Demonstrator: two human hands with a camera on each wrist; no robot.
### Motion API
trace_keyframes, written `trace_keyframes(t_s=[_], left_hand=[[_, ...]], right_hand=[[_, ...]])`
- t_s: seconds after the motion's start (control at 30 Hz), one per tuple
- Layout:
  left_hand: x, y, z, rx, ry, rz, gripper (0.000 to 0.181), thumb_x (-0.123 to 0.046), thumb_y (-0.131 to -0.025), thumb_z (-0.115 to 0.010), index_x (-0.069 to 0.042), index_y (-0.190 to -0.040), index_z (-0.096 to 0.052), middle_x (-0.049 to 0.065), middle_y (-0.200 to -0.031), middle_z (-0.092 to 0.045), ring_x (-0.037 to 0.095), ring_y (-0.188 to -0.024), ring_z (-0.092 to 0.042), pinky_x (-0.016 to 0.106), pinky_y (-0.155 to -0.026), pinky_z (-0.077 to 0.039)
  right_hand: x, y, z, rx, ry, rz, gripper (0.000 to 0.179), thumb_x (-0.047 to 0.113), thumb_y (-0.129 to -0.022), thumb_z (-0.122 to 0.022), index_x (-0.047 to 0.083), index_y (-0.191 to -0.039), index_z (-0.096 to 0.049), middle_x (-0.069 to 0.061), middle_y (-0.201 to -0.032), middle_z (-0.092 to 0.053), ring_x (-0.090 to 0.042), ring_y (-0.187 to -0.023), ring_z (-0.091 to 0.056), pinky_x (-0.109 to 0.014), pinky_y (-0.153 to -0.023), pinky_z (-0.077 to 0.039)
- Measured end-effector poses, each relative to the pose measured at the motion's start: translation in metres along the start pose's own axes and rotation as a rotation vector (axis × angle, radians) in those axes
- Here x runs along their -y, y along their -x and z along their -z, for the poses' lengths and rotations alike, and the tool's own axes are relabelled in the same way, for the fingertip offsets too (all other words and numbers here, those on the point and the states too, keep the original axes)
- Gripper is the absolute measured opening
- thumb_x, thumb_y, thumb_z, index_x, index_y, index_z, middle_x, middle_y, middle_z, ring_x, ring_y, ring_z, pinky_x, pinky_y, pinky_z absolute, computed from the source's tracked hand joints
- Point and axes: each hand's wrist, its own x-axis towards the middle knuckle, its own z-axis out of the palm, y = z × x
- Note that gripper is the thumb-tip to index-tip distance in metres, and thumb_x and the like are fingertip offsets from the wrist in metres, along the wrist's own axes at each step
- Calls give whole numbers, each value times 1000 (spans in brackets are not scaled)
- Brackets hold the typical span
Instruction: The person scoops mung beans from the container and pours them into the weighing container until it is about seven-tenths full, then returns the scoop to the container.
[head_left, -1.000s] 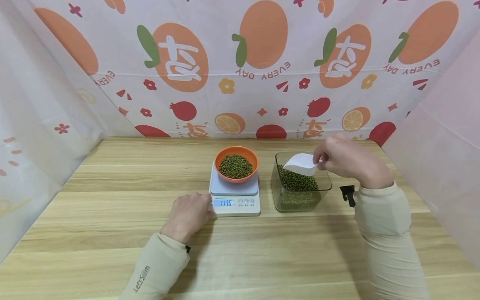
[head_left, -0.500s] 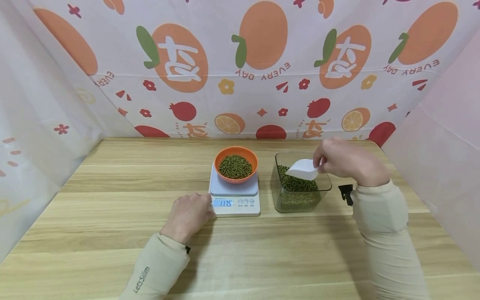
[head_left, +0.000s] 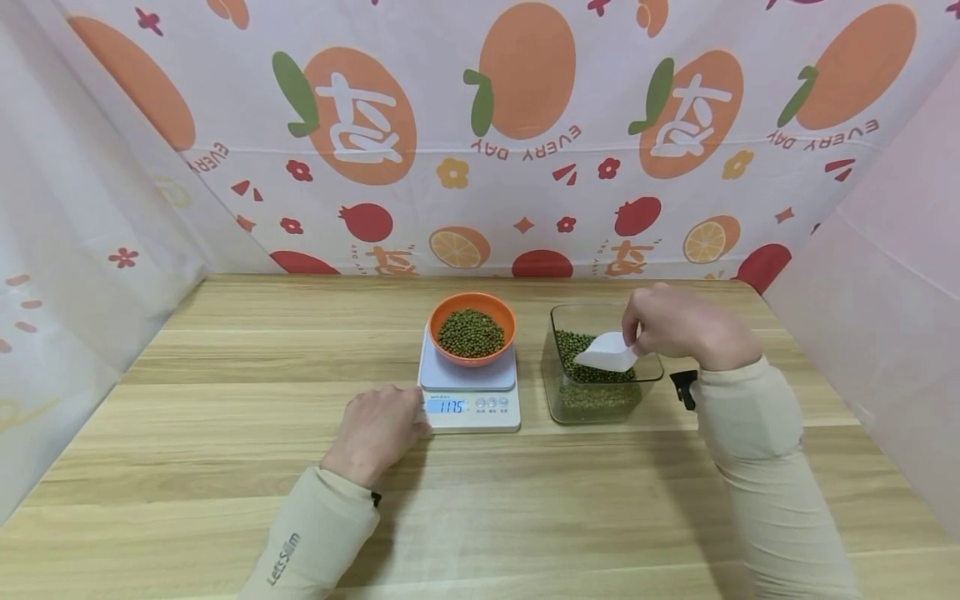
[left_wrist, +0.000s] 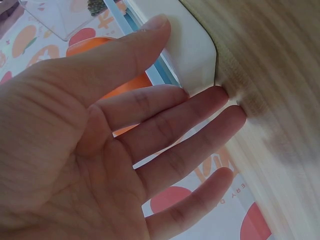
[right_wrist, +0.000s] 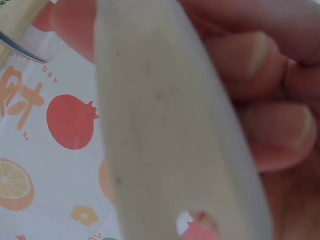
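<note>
My right hand (head_left: 682, 325) grips the handle of a white scoop (head_left: 606, 353) above the mung beans (head_left: 573, 346) in a clear square container (head_left: 553, 392). The scoop tilts with its tip down and left, close over the beans. Its handle (right_wrist: 165, 110) fills the right wrist view, with fingertips along both sides. My left hand (head_left: 378, 433) rests at the left front corner of a white kitchen scale (head_left: 468, 422), its fingers extended. In the left wrist view the thumb and index finger touch the scale's casing (left_wrist: 192, 55). On the scale's platform sits an orange bowl (head_left: 512, 321) of mung beans.
The scale's display (head_left: 447, 407) reads 117.5. A wooden table (head_left: 262, 358) carries everything, and a fruit-print curtain (head_left: 517, 192) hangs right behind it. A black strap end (head_left: 684, 388) hangs from the right sleeve. Pale curtains stand at both sides.
The right hand has lowered the scoop slightly toward the beans in the container, with its forearm shifting a little left. The left hand, scale and bowl stay put; the reading is unchanged.
</note>
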Motion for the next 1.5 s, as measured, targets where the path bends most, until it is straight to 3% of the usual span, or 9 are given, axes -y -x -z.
trace_keyframes(t_s=[0.5,0.93,1.5], left_hand=[[0,-1,-1,6,-1,5,30,-22,-81,-86,-1,-96,-72,8,-70,-61,20,-60,-54,41,-55,-52],[0,0,-2,-8,-7,-3,29,-23,-81,-86,-1,-92,-71,7,-68,-60,19,-58,-54,40,-53,-51],[0,-1,-1,-1,0,5,30,-21,-81,-86,-1,-94,-71,7,-69,-61,20,-59,-55,41,-55,-52]], right_hand=[[2,-10,-8,68,28,-22,18,-8,-78,-69,9,-80,-74,-5,-91,-66,-22,-79,-58,-37,-66,-50],[0,-15,-15,67,44,-19,20,-9,-77,-70,11,-73,-72,-7,-97,-67,-24,-88,-57,-39,-74,-50],[-4,-19,-23,89,-24,-37,20,-10,-77,-66,7,-80,-74,-6,-91,-66,-24,-83,-57,-37,-70,-49]])
